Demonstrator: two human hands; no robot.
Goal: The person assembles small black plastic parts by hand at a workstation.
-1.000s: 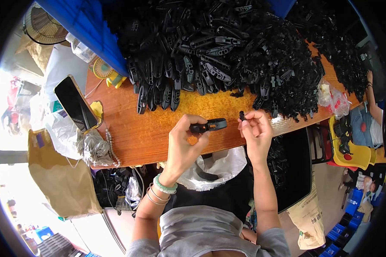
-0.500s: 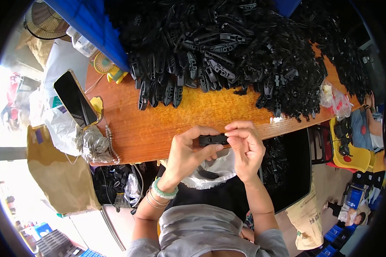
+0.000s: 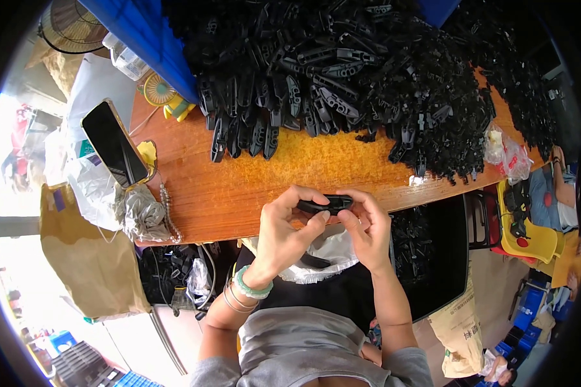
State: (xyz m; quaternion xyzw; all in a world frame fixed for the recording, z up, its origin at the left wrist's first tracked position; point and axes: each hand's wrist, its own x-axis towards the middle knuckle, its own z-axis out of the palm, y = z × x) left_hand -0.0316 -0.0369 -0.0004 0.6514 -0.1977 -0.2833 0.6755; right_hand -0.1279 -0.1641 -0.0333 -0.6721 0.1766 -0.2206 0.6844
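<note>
Between my two hands, over the front edge of the wooden table (image 3: 239, 187), is a small elongated black plastic part (image 3: 325, 204). My left hand (image 3: 283, 229) pinches its left end between thumb and fingers. At its right end, my right hand (image 3: 366, 226) grips with thumb and forefinger. Another black piece (image 3: 314, 260) lies below on the white cloth (image 3: 332, 258) over my lap. Beyond my hands is a big heap of black plastic parts (image 3: 329, 71); longer shells lie on its left, smaller pieces on its right.
A phone (image 3: 115, 143) leans at the table's left, near a crumpled plastic bag (image 3: 139, 213) and a beaded string (image 3: 168, 209). A blue bin (image 3: 142, 39) borders the heap. Right of my lap sits a black container (image 3: 442, 258) of parts. A yellow chair (image 3: 529, 238) stands farther right.
The black part has been turned in my fingers and now shows a smoother, curved side. My right hand has shifted slightly down and left.
</note>
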